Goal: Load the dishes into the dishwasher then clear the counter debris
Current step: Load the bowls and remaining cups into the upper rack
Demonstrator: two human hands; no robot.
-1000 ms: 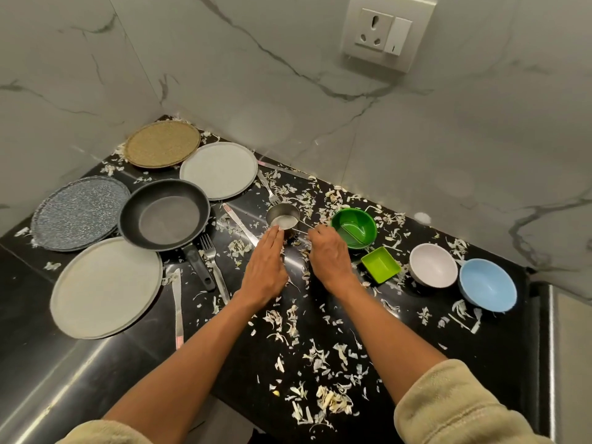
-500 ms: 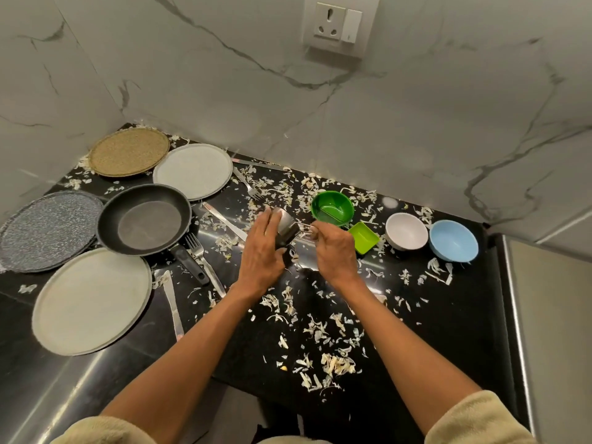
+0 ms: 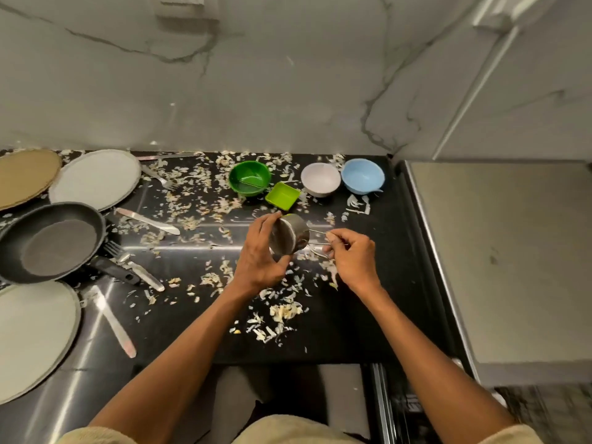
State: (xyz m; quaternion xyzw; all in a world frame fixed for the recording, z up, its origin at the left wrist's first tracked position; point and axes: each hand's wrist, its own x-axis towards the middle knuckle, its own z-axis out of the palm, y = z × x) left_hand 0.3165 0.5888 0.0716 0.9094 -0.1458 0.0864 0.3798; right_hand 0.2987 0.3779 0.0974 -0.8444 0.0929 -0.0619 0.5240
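Observation:
A small steel measuring cup (image 3: 290,234) is lifted off the black counter (image 3: 352,315) and tipped on its side. My left hand (image 3: 261,254) grips its body while my right hand (image 3: 352,256) pinches its wire handle (image 3: 317,240). Behind them stand a green bowl (image 3: 250,178), a green square dish (image 3: 282,195), a white bowl (image 3: 320,179) and a blue bowl (image 3: 362,175). At the left lie a black pan (image 3: 53,240), a white plate (image 3: 96,178), a tan plate (image 3: 24,176) and a grey plate (image 3: 32,334). Pale peel scraps (image 3: 282,310) litter the counter.
Knives (image 3: 149,221) (image 3: 115,325) and forks (image 3: 134,265) (image 3: 160,179) lie among the scraps near the pan. A steel appliance top (image 3: 499,251) adjoins the counter on the right. A marble wall (image 3: 288,75) backs the counter. A dark rack (image 3: 544,411) shows at the bottom right, blurred.
Both hands lifted the steel cup off the counter, tipped it sideways and carried it rightward. My view swung to the right, bringing in the steel appliance top.

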